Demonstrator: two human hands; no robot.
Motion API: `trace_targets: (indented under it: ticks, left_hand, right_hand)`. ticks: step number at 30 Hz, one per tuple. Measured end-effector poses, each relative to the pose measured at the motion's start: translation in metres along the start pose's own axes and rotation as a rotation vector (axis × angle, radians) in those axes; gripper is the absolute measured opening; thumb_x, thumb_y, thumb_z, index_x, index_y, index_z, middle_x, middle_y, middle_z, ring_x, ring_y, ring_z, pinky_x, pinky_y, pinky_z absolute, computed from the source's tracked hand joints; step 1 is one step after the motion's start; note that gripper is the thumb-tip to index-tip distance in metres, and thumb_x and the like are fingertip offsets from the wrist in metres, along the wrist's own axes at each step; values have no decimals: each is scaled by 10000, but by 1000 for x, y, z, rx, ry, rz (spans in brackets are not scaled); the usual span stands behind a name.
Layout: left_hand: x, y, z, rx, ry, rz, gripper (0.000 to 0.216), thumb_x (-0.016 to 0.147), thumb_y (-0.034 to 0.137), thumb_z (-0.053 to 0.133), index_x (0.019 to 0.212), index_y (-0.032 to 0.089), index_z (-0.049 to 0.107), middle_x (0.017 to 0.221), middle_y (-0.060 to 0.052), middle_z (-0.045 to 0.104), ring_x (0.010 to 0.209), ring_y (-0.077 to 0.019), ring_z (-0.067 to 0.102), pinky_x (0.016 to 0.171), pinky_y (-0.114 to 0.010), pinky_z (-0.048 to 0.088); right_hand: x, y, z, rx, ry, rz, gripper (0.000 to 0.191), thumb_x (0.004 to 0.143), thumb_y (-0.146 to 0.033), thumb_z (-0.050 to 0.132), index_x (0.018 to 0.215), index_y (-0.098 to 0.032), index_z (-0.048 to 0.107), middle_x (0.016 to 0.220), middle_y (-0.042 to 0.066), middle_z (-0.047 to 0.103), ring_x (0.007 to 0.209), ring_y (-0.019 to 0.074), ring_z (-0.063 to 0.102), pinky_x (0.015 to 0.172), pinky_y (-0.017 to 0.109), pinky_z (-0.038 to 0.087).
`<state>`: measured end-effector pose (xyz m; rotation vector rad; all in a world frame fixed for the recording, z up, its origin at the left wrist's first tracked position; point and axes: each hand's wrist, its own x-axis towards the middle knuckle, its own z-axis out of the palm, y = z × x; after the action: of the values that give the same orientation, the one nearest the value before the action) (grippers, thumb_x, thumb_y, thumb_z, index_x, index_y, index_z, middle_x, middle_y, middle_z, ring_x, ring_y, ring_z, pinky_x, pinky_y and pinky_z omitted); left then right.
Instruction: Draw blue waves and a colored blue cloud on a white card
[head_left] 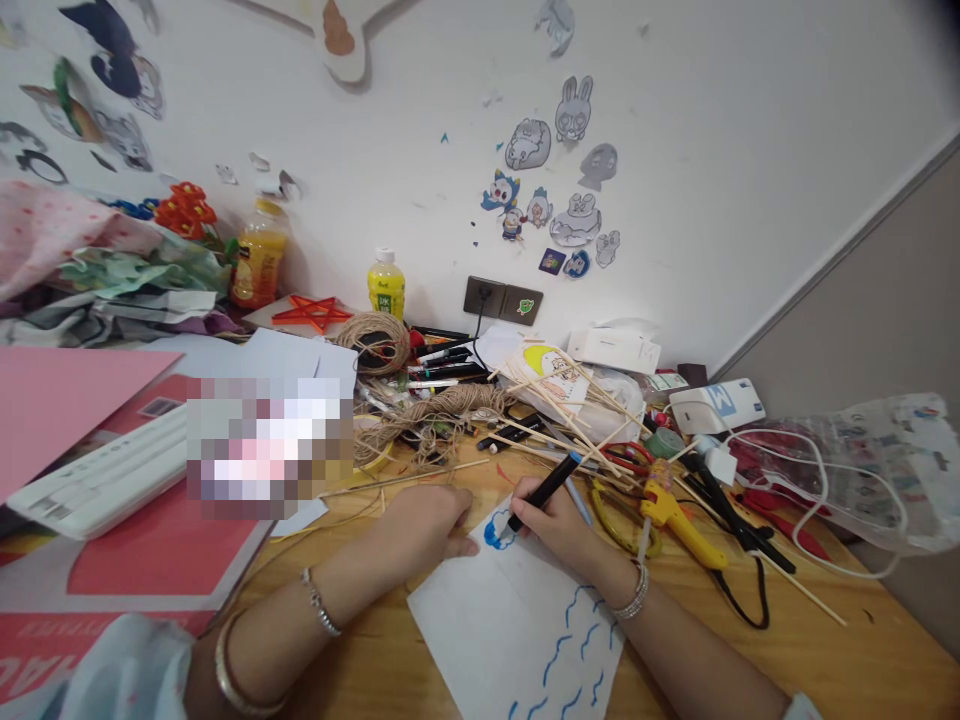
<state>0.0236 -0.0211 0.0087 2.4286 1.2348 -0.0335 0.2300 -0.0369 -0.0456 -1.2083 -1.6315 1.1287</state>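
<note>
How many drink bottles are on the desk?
2. The orange bottle stands at the left, beside the red flowers; the yellow bottle stands near the wall, behind the twine coil. More could be hidden in the clutter.

a large M on the white box (686, 408), what looks like 冰 on the yellow bottle (386, 285), capitals HA on the red packet (172, 550), a barcode (160, 407) higher on it, the orange bottle (259, 255) bearing a label too small to read

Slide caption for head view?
Right hand holds a marker to a blue drawing on white paper, left hand at its edge.
</note>
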Motion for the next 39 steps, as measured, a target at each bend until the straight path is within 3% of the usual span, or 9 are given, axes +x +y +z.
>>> trace_targets:
  ticks: [19, 39]
  left_hand:
    - [1, -5, 4, -3, 11, 22, 195, 770, 389, 621, 791, 197, 601, 797, -42, 670, 728, -232, 629, 551, -277, 352]
    - [-2, 4, -5, 29, -19, -18, 189, 770, 372, 643, 787, 187, 609, 797, -44, 675, 732, -239, 636, 525, -270, 334]
  right_hand:
    - [0, -3, 0, 27, -7, 29, 249, 755, -378, 604, 606, -190, 534, 541, -33, 502, 471, 106, 477, 437, 214, 388]
    - [-1, -4, 0, 38, -33, 40, 236, 748, -373, 591, 616, -188, 527, 550, -29, 506, 463, 105, 476, 438, 216, 376]
